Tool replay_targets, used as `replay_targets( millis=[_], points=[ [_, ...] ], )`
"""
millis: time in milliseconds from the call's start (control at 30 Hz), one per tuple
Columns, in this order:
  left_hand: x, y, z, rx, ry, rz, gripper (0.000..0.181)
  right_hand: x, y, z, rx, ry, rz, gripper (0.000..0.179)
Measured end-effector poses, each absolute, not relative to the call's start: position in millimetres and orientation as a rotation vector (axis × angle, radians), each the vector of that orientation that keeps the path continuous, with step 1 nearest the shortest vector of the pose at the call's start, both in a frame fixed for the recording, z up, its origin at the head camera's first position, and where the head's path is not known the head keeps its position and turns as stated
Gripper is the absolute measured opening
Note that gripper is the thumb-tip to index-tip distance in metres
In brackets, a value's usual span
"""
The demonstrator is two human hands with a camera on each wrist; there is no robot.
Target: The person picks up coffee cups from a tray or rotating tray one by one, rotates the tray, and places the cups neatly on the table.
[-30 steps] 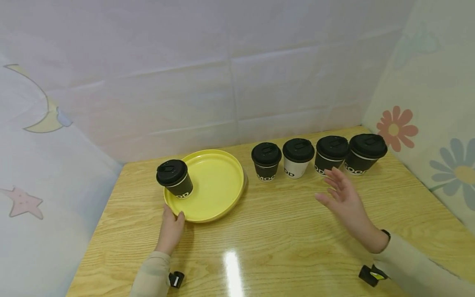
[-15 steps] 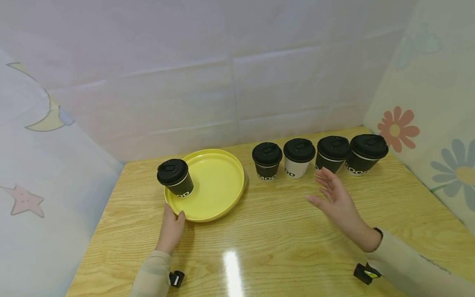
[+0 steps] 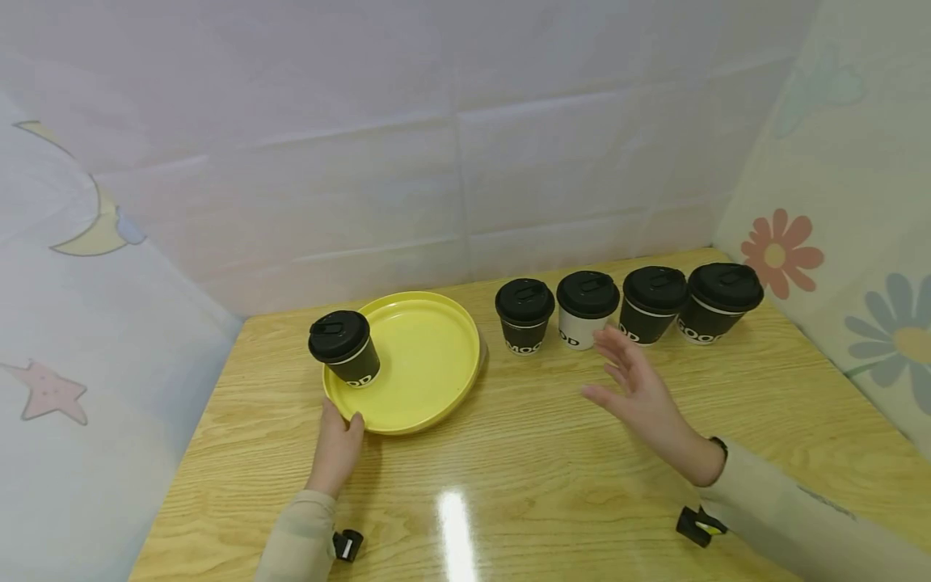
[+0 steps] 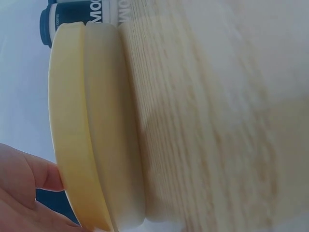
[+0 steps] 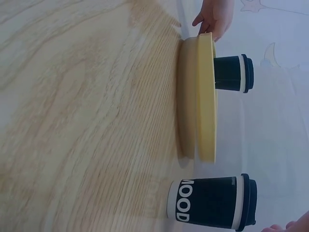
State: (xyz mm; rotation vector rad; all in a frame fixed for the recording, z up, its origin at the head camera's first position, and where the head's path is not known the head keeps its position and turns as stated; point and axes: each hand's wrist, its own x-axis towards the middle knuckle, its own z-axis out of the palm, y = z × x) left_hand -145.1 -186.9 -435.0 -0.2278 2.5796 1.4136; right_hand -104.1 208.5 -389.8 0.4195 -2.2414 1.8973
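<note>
A round yellow plate (image 3: 429,364) with a raised rim stands on the table. One black lidded coffee cup (image 3: 356,360) stands upright on its left side. My left hand (image 3: 338,449) holds the plate's near left rim, with the thumb and fingers at the edge. To the right, my right hand (image 3: 643,408) is in the air with fingers spread and nothing in it. Its fingertips overlap the base of a white lidded cup (image 3: 578,327) in the head view. In the right wrist view, a black cup (image 5: 207,200) marked MOOD appears near the fingertips.
A row of lidded cups runs along the back: a small black cup (image 3: 524,331), the white one, a black cup (image 3: 647,323) and a wider black cup (image 3: 705,319). Printed cloth hangs behind and beside the wooden table (image 3: 538,485).
My right hand has moved left, from in front of the black cups to in front of the white cup. My left hand, the plate and the cups stay in place.
</note>
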Motion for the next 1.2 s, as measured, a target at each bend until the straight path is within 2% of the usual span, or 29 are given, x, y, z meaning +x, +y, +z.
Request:
replay_targets(
  millis=[433, 1200],
  points=[
    [-145.4, -185.8, -436.2, -0.232, 2.584, 1.416, 0.074, -111.2, 189.3, -385.3, 0.46, -2.219, 1.934, 0.071],
    [-142.1, -182.3, -434.5, -0.203, 2.622, 1.462, 0.074, -119.3, 168.9, -385.3, 0.483, -2.237, 1.976, 0.074]
  ],
)
